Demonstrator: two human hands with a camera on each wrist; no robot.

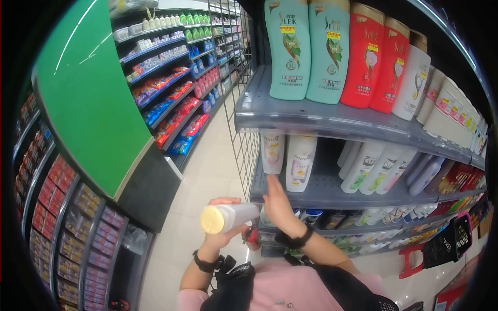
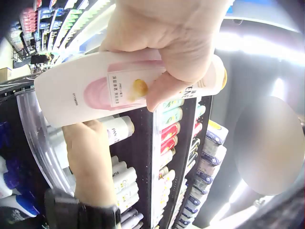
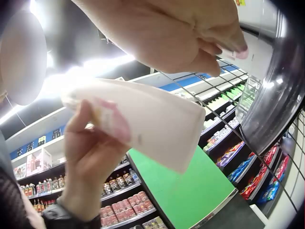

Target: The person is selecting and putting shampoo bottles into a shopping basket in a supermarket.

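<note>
A white shampoo bottle (image 1: 239,215) with a gold cap lies tilted in my left hand (image 1: 222,239), the cap toward me. The left wrist view shows its pink label (image 2: 128,88) and the left thumb pressed along its side. My right hand (image 1: 282,210) is raised at the middle shelf with its fingers extended. Its fingertips overlap the space between two white Pantene bottles (image 1: 301,163) that stand upright there. In the right wrist view the right hand (image 3: 190,38) reaches toward the shelf edge, its fingertips beside a white bottle surface.
Teal bottles (image 1: 288,49) and red bottles (image 1: 363,57) line the upper shelf (image 1: 306,116). Clear-brand bottles (image 1: 363,168) stand farther right. A wire mesh panel (image 1: 233,103) borders the shelf on the left. A red-handled black basket (image 1: 441,246) is at the right.
</note>
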